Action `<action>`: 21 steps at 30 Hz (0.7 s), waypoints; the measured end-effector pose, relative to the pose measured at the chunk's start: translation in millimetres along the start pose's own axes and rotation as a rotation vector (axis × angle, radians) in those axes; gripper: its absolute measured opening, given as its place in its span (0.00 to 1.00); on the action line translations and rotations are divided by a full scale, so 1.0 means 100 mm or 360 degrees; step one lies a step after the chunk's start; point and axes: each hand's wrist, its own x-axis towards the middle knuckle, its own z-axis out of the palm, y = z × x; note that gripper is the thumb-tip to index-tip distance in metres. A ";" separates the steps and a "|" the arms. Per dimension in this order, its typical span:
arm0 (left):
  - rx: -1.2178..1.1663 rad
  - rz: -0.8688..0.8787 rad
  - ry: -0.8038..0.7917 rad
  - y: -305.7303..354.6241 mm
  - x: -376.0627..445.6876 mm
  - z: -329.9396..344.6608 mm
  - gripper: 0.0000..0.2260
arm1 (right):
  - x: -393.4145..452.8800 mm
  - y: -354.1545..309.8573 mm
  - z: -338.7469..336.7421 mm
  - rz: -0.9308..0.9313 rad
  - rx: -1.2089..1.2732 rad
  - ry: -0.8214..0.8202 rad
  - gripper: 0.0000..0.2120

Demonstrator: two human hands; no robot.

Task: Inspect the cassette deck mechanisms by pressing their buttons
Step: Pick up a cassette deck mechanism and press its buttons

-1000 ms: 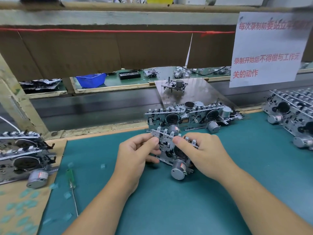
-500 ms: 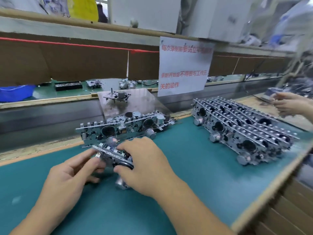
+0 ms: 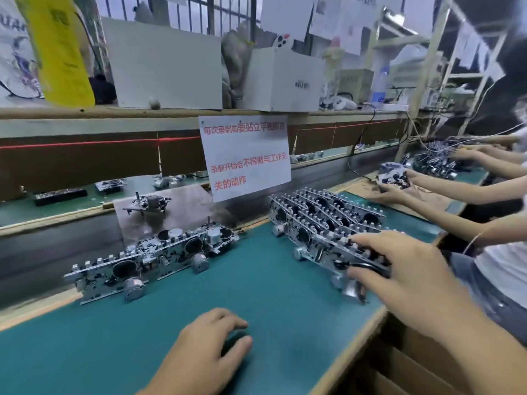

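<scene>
Where the green surface (image 3: 142,346) runs from the lower left to its wooden edge at the right, it carries all the task's parts. Behind it, a wooden shelf (image 3: 85,112) holds white boxes (image 3: 162,64), and a white paper sign (image 3: 246,158) with red lettering hangs from that shelf. A large stack of cassette deck mechanisms (image 3: 322,215) sits at the right of the surface, in overlapping rows. A shorter row of mechanisms (image 3: 148,255) lies left of centre, just in front of a grey plate (image 3: 182,212) that carries a single small mechanism (image 3: 148,205). At the far right, other people's arms (image 3: 456,189) reach over a neighbouring stretch of the surface.

The right hand (image 3: 405,277) grips one cassette deck mechanism (image 3: 339,260) at the near end of the stack; its fingers curl over the top edge and its thumb lies below, beside a dark round wheel. Whether this mechanism touches the stack cannot be told. The left hand (image 3: 208,346) rests low over the bare surface, fingers loosely bent, holding nothing, well apart from both groups of mechanisms.
</scene>
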 end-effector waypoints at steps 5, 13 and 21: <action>0.0167 0.0050 0.0017 0.34 0.53 0.45 0.21 | 0.43 0.97 -0.25 0.0383 -0.0329 0.0227 0.23; 0.0237 0.0103 0.0064 0.44 1.18 0.70 0.17 | 1.31 1.96 -0.04 0.0476 -0.0695 -0.0110 0.25; 0.0220 0.0115 0.0133 0.39 1.21 0.76 0.15 | 1.64 2.25 0.34 0.0477 -0.0722 -0.0742 0.28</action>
